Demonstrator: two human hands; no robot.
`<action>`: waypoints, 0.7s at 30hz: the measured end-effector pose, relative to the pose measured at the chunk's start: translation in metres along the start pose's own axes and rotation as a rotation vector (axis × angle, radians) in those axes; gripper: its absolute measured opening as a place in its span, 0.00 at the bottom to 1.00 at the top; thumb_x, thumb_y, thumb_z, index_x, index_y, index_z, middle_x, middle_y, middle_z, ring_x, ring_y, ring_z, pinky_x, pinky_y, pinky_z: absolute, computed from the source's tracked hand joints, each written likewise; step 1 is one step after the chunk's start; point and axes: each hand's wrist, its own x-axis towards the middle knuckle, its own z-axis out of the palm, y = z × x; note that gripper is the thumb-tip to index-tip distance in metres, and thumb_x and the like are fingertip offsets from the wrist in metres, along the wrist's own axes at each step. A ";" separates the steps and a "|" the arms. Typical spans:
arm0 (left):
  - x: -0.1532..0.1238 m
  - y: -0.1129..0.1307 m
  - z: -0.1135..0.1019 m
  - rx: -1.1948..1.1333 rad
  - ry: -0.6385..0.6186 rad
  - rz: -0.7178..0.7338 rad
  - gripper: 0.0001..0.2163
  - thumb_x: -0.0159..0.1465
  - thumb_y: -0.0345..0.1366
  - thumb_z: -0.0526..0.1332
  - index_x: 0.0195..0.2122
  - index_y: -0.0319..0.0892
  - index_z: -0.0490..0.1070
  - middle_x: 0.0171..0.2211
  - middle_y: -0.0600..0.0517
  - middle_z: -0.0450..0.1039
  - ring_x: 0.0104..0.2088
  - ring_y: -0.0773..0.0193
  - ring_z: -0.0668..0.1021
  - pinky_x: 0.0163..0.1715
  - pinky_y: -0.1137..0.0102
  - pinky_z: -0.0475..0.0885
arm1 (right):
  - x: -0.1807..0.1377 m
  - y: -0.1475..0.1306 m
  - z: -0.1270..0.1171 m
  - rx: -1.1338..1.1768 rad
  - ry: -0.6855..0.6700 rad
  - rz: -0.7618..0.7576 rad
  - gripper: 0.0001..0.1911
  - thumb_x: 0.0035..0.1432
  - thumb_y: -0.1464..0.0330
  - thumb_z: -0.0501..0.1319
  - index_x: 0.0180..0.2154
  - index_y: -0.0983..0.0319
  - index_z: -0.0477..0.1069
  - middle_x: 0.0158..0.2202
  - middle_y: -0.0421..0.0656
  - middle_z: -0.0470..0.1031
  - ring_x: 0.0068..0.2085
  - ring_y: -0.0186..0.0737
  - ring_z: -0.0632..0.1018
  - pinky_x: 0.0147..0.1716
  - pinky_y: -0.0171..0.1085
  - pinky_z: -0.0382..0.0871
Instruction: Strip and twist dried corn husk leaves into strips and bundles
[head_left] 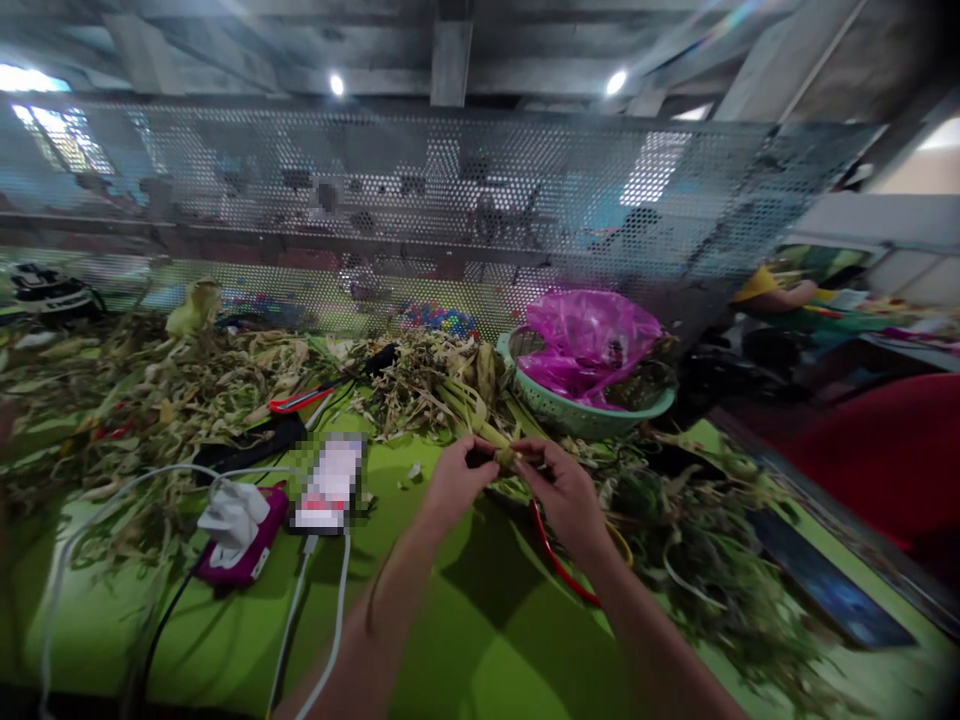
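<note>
My left hand (459,477) and my right hand (564,490) meet over the green table (465,620), both pinched on a bundle of green and yellow plant stalks (480,420). The stalks run up and to the left from my fingers into a heap of dried leaves (420,385). Red-handled scissors (559,560) lie on the table just under my right hand.
A teal basket (600,415) with a pink plastic bag (589,340) stands behind my hands. A phone (330,485), a purple device (244,545) and white cables (322,610) lie at left. Leaf litter (150,390) covers the back; a perforated metal screen (450,190) rises behind. Another person (780,292) sits at far right.
</note>
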 end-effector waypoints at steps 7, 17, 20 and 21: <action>0.000 -0.007 0.006 -0.086 -0.036 0.010 0.08 0.49 0.32 0.68 0.31 0.39 0.75 0.27 0.53 0.74 0.30 0.65 0.73 0.34 0.71 0.66 | -0.002 0.003 0.003 0.038 -0.009 -0.001 0.08 0.56 0.65 0.63 0.38 0.59 0.71 0.34 0.43 0.75 0.36 0.42 0.76 0.37 0.39 0.69; -0.001 0.000 0.000 -0.496 0.065 -0.145 0.14 0.46 0.38 0.73 0.30 0.39 0.72 0.26 0.54 0.72 0.28 0.69 0.72 0.33 0.73 0.67 | 0.006 0.003 -0.004 0.503 0.115 0.290 0.20 0.48 0.62 0.70 0.43 0.58 0.71 0.41 0.42 0.72 0.36 0.37 0.72 0.33 0.35 0.69; -0.002 0.002 0.001 -0.567 0.079 -0.157 0.16 0.44 0.38 0.75 0.29 0.38 0.72 0.26 0.55 0.71 0.26 0.71 0.71 0.31 0.74 0.66 | 0.007 0.002 -0.003 0.553 0.188 0.297 0.19 0.47 0.63 0.71 0.43 0.57 0.72 0.44 0.41 0.71 0.38 0.37 0.73 0.35 0.35 0.70; -0.002 0.003 0.001 -0.587 0.082 -0.163 0.16 0.43 0.37 0.75 0.29 0.38 0.72 0.26 0.55 0.71 0.26 0.71 0.71 0.30 0.74 0.66 | 0.007 0.001 -0.003 0.566 0.198 0.300 0.20 0.47 0.63 0.71 0.43 0.56 0.72 0.44 0.41 0.71 0.39 0.38 0.73 0.35 0.35 0.70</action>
